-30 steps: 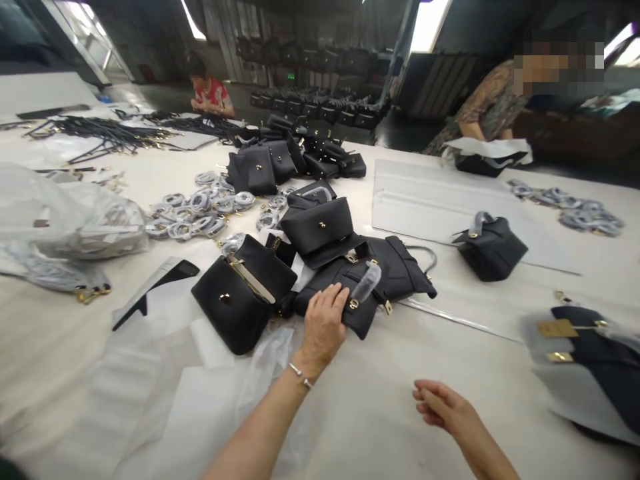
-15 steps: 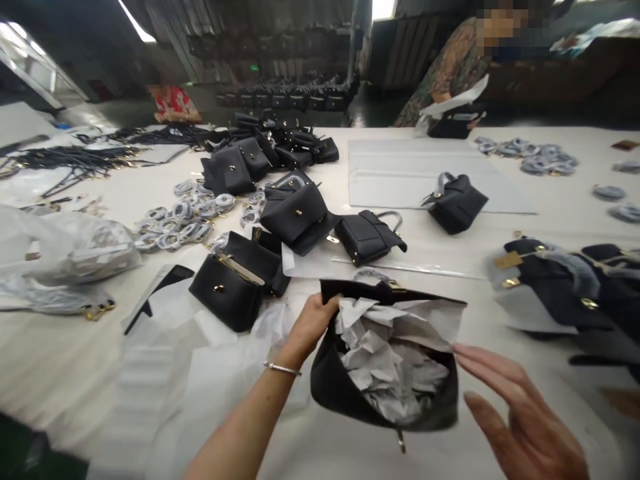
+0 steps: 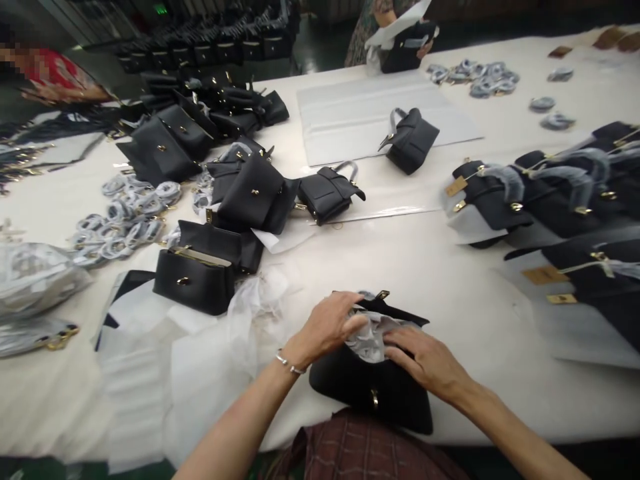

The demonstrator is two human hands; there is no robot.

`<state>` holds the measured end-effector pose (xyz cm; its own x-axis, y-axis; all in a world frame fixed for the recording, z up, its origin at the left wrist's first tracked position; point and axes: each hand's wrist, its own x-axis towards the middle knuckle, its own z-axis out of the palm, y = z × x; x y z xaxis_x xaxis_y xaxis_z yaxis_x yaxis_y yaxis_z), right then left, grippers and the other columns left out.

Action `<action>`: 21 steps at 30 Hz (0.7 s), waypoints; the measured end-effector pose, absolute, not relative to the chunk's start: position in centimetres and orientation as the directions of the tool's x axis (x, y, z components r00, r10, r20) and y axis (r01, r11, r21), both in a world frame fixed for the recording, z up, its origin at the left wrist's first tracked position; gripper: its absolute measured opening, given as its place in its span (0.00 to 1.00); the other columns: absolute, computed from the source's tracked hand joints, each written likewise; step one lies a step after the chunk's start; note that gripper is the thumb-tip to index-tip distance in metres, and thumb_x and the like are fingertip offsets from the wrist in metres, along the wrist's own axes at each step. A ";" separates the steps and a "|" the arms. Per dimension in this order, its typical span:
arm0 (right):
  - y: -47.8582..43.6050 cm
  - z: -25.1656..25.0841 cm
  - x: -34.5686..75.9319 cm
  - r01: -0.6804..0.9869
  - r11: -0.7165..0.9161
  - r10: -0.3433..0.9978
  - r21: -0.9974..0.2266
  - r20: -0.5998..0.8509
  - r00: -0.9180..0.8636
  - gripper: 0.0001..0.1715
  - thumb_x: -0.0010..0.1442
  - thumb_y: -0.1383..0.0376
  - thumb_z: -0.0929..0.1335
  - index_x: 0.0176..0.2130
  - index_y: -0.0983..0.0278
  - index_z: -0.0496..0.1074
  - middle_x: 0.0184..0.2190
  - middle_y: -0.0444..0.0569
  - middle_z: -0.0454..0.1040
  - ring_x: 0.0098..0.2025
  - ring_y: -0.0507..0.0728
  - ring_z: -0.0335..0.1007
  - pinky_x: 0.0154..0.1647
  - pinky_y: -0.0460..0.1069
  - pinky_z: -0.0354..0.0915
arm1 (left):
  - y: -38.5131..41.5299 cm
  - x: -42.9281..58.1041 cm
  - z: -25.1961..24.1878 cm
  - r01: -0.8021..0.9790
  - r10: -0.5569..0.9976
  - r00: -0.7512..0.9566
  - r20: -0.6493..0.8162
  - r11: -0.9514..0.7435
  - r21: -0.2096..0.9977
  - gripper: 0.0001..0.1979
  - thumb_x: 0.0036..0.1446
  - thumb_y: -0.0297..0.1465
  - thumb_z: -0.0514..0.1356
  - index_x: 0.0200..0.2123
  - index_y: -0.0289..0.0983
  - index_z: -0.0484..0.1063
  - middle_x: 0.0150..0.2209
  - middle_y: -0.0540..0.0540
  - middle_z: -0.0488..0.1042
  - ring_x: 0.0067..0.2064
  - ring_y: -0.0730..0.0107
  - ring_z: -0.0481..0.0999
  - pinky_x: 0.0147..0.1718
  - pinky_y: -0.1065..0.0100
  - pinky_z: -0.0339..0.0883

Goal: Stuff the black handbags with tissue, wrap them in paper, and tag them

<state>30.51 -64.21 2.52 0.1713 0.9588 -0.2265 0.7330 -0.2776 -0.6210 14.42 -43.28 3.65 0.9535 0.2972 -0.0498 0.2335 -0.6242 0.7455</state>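
Note:
A black handbag [image 3: 360, 387] stands at the table's front edge close to my body, tilted, its mouth open and its gold clasp facing me. Crumpled stuffing paper [image 3: 369, 339] fills the opening. My left hand [image 3: 333, 323] is closed at the left rear of the mouth, gripping the bag's edge with the thumb over the paper. From the right, my right hand [image 3: 425, 360] reaches over the rim, fingers together and pressed onto the paper. Behind them the raised flap [image 3: 395, 310] shows partly. The fingertips inside the bag are partly hidden.
Black handbags [image 3: 193, 280] lie at left and in a pile behind. Wrapped straps [image 3: 120, 213] sit beside them. Tissue sheets [image 3: 210, 373] cover the left front. Tagged bags [image 3: 555, 193] stand at right. Across the table, a person's hand [image 3: 425, 48] holds another bag.
The bag has come down nearer my body, its clasp side now turned up to me. My right hand has moved from beside it onto the paper at its mouth. The view has shifted.

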 end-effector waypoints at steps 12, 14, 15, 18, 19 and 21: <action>-63.6 2.3 30.2 0.611 -0.287 0.885 -0.738 -0.449 -0.126 0.71 0.40 0.33 0.74 0.69 0.68 0.54 0.68 0.63 0.53 0.67 0.71 0.52 0.67 0.63 0.52 | -45.7 11.8 2.7 0.021 -0.112 0.988 -0.110 -0.601 0.799 0.48 0.43 0.60 0.65 0.61 0.37 0.61 0.58 0.37 0.69 0.60 0.52 0.67 0.65 0.53 0.48; -64.0 1.6 29.6 0.608 -0.335 0.835 -0.720 -0.526 -0.162 0.69 0.40 0.34 0.74 0.68 0.67 0.56 0.67 0.63 0.56 0.66 0.72 0.54 0.67 0.64 0.51 | -46.5 11.1 2.3 0.062 -0.097 0.983 -0.154 -0.618 0.783 0.35 0.49 0.57 0.64 0.50 0.36 0.70 0.49 0.40 0.75 0.52 0.56 0.73 0.58 0.58 0.58; -64.1 1.3 29.4 0.604 -0.341 0.830 -0.720 -0.533 -0.167 0.65 0.42 0.35 0.74 0.66 0.65 0.60 0.65 0.61 0.60 0.65 0.72 0.56 0.67 0.64 0.52 | -46.8 10.8 2.1 0.097 -0.080 0.979 -0.186 -0.622 0.777 0.28 0.53 0.54 0.63 0.44 0.37 0.72 0.43 0.42 0.77 0.46 0.59 0.75 0.53 0.61 0.63; -63.8 0.8 29.2 0.565 -0.312 0.856 -0.764 -0.484 -0.182 0.47 0.47 0.40 0.75 0.58 0.62 0.71 0.56 0.57 0.73 0.58 0.68 0.67 0.61 0.61 0.60 | -47.4 10.2 1.5 0.209 -0.007 0.964 -0.266 -0.597 0.775 0.18 0.58 0.48 0.62 0.33 0.38 0.71 0.31 0.49 0.75 0.35 0.67 0.74 0.41 0.67 0.66; -63.6 0.6 29.3 0.543 -0.302 0.867 -0.783 -0.462 -0.185 0.42 0.48 0.41 0.75 0.54 0.61 0.74 0.52 0.56 0.75 0.55 0.67 0.69 0.59 0.59 0.63 | -47.4 10.2 1.3 0.236 0.011 0.959 -0.282 -0.579 0.780 0.17 0.58 0.47 0.63 0.32 0.38 0.71 0.30 0.50 0.74 0.33 0.68 0.73 0.40 0.68 0.66; -63.1 0.2 29.6 0.495 -0.299 0.884 -0.816 -0.432 -0.179 0.36 0.49 0.42 0.75 0.49 0.60 0.77 0.47 0.53 0.78 0.51 0.65 0.71 0.55 0.57 0.65 | -47.2 10.0 1.0 0.270 0.044 0.955 -0.294 -0.539 0.798 0.17 0.58 0.46 0.63 0.32 0.37 0.71 0.28 0.51 0.73 0.32 0.68 0.73 0.38 0.68 0.66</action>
